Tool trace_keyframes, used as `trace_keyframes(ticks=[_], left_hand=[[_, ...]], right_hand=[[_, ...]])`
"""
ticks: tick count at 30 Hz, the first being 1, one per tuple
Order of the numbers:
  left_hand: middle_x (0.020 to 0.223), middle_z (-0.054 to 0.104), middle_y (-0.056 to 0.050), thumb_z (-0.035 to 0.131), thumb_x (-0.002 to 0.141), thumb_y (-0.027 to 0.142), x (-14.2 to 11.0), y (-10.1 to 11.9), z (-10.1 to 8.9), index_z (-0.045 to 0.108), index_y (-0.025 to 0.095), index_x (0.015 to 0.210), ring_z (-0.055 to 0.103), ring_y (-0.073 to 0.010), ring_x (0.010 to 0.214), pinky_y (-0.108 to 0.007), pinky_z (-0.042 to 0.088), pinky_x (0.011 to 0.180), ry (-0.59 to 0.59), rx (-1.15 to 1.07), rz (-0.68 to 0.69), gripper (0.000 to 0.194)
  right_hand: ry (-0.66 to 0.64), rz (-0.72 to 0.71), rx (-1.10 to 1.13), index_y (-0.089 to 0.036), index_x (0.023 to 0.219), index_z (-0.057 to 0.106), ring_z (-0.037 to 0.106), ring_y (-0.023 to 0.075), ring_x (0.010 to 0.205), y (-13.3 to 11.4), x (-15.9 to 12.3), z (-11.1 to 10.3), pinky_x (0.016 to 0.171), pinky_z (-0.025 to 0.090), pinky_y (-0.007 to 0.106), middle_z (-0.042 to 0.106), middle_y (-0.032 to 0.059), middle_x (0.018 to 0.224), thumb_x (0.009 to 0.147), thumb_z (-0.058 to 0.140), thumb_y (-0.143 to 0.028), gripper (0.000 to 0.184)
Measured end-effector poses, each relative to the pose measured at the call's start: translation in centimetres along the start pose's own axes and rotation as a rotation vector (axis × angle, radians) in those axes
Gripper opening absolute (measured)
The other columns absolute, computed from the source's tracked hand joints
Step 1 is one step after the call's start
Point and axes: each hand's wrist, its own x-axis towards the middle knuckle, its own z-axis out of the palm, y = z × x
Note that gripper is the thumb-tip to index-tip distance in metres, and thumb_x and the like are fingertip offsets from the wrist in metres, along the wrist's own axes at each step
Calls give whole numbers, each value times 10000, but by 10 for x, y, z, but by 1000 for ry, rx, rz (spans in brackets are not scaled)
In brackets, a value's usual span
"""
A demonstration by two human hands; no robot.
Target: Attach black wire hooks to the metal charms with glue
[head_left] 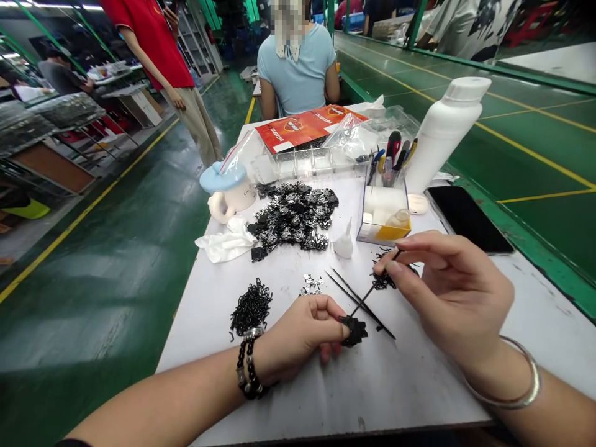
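Head view: with our left hand (pixel 305 329) we pinch a small black part (pixel 356 333) over the white bench (pixel 400 388), and with our right hand (pixel 454 292) we grip a thin black rod (pixel 369 292) whose tip seems to touch it, dark tweezers (pixel 373 313) lying just beside.

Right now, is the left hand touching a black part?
Touching; the head view shows the left hand with its thumb directly on a black part.

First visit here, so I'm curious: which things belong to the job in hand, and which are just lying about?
Likely for the job: held black part, thin dark rod, tweezers, pile of black-and-silver parts.

Likely just lying about: phone, white bottle, mug.
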Motion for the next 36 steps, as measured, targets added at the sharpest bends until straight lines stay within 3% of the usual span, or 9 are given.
trace_keyframes(ticks=[11,17,24,27,30,34,36], left_hand=[[433,546,66,637,577,159,-2,1,1,524,160,712,398,-45,337,-191,304,413,0,5,-1,176],[425,536,65,651,587,182,-2,1,1,523,155,711,405,-49,339,-192,301,414,8,34,-8,180],[456,563,53,640,577,175,-2,2,1,515,154,721,410,-46,340,-183,282,400,18,27,-14,191],[442,557,60,643,585,165,-2,1,1,517,155,717,400,-44,337,-191,289,410,13,14,-5,183],[441,564,60,639,576,154,-2,0,1,520,157,707,396,-43,332,-199,295,415,11,-12,-5,176],[443,569,59,629,565,148,-1,1,1,526,156,698,405,-43,333,-208,322,435,6,-23,-8,168],[417,547,72,619,563,140,-1,1,1,527,157,691,390,-39,328,-215,344,453,3,-25,-7,159]], right_hand=[[9,-66,50,-200,1020,616,632,144,698,-1,1,-1,612,543,305,607,14,837,723,633,20,369],[-156,-95,109,-209,1042,609,602,173,714,1,-1,-3,615,502,359,625,14,781,731,621,7,379],[-162,-98,108,-191,1020,626,603,191,704,1,-3,-3,599,488,377,624,22,768,711,628,20,374],[-68,-56,171,-192,1028,632,619,181,669,-1,1,-3,562,514,356,626,24,786,723,616,22,373],[139,-124,155,-195,988,663,621,174,601,4,14,-8,548,516,350,623,3,689,723,651,-10,323],[509,-298,-115,-213,960,676,626,163,696,26,40,-33,648,535,374,624,23,934,706,705,-80,288],[547,-418,-286,-201,1009,657,628,175,734,38,50,-49,676,533,397,599,39,1023,687,729,-127,338]])
